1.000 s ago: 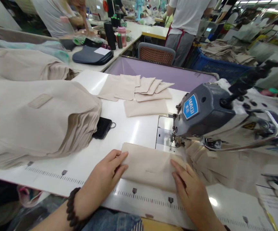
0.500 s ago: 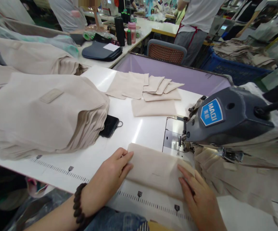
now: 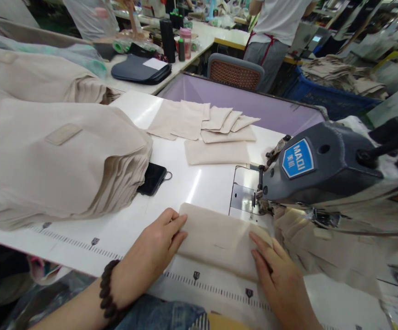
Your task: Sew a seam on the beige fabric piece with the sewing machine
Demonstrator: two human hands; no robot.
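Note:
A folded beige fabric piece lies flat on the white sewing table, just in front of the needle of a grey sewing machine. My left hand, with a dark bead bracelet at the wrist, presses its stretched fingers on the piece's left edge. My right hand lies flat with its fingers on the piece's right end, beside the machine. More beige fabric hangs under the machine arm to the right.
A tall stack of beige fabric fills the left of the table, with a black phone tucked beside it. Several small beige pieces lie fanned behind the needle plate. Two people stand at far tables; a chair and a blue crate are behind.
Both hands and the fabric piece stay as they were; only the camera view has shifted slightly.

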